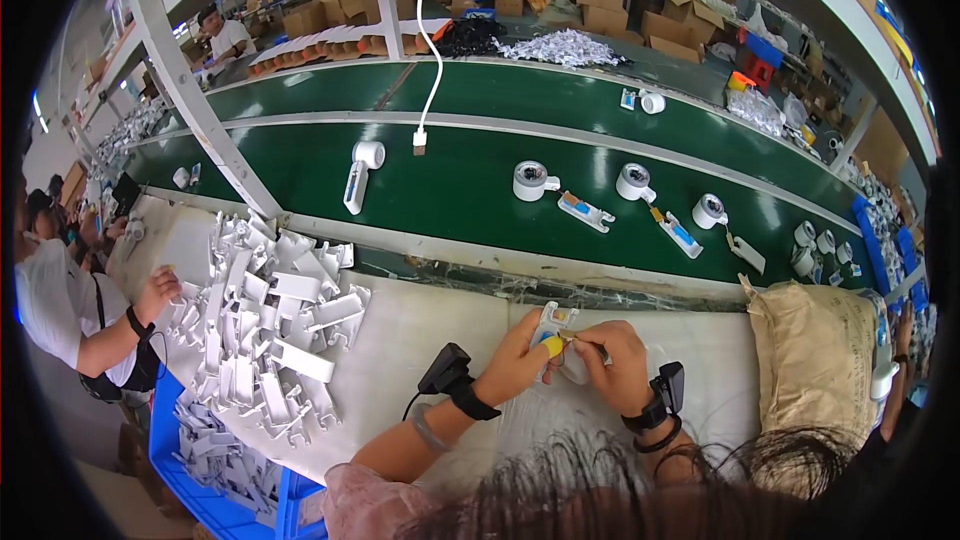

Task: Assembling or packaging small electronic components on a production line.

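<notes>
Over the near worktop, my left hand (507, 364) is closed around a white plastic housing (553, 320) with an open inside. A small yellow piece (553, 346) shows at my left fingertips, beside the housing. My right hand (617, 368) meets it from the right, thumb and fingers pinched together at the housing's lower part. Whatever sits between the right fingertips is too small and covered to name. Behind my right fingers, a pale rounded part (575, 368) is partly hidden.
Loose white plastic housings (265, 305) lie heaped to the left, above a blue bin (172, 455) of similar parts. Beyond runs a green conveyor belt (450, 190) carrying round white units (529, 181). A brown sack (812, 355) stands right; a white cable (432, 70) hangs ahead. A co-worker's hand (158, 292) is left.
</notes>
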### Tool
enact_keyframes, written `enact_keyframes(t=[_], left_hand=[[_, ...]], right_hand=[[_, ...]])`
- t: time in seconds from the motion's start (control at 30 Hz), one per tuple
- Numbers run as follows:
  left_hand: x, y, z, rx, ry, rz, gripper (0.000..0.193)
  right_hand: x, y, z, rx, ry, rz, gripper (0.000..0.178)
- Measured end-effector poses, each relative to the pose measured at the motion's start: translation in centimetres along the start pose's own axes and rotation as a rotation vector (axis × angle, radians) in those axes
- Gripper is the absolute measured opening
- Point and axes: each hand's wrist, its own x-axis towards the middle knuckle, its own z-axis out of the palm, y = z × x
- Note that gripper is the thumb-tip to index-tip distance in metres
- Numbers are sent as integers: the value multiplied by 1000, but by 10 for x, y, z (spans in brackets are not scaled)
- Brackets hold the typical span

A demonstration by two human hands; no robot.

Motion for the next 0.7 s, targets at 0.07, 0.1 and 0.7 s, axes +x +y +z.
enact_keyframes(t=[0.07, 0.1, 0.7], left_hand=[[-2, 3, 1, 27, -19, -17, 35], [-2, 3, 1, 55, -37, -30, 38], [-6, 12, 4, 198, -107, -8, 37]], right_hand=[[-1, 1, 1, 1, 1, -56, 18], [-2, 2, 3, 22, 18, -31, 19], [-14, 9, 10, 115, 92, 27, 19]])
